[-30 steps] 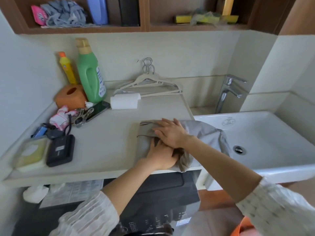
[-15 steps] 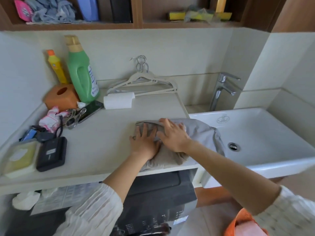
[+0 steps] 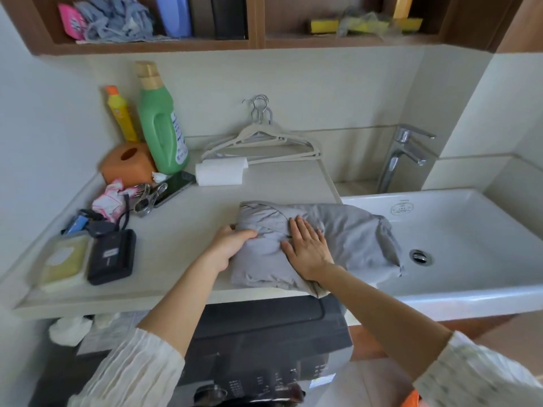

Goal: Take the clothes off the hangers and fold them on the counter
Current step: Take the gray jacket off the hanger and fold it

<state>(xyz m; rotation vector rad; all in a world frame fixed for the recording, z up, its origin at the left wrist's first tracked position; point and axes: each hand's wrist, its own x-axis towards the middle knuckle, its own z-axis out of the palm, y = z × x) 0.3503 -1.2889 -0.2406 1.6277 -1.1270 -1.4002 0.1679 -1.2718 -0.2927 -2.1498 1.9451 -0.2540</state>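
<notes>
At the near right end of the pale stone counter [image 3: 182, 230], the left hand [image 3: 229, 245] is curling its fingers round the left edge of the folded grey cotton garment [image 3: 346, 230], gripping a bunch of cloth there. The right hand [image 3: 308, 245] is lying flat on the garment's middle, fingers straight and pressing down. The garment's right part is draping over the rim of the white ceramic sink [image 3: 484, 230]. Behind it, beige plastic hangers [image 3: 264, 139] are leaning bare against the wall, a white paper roll [image 3: 220, 171] just in front of them. A tall green detergent bottle [image 3: 161, 127] is standing further left.
</notes>
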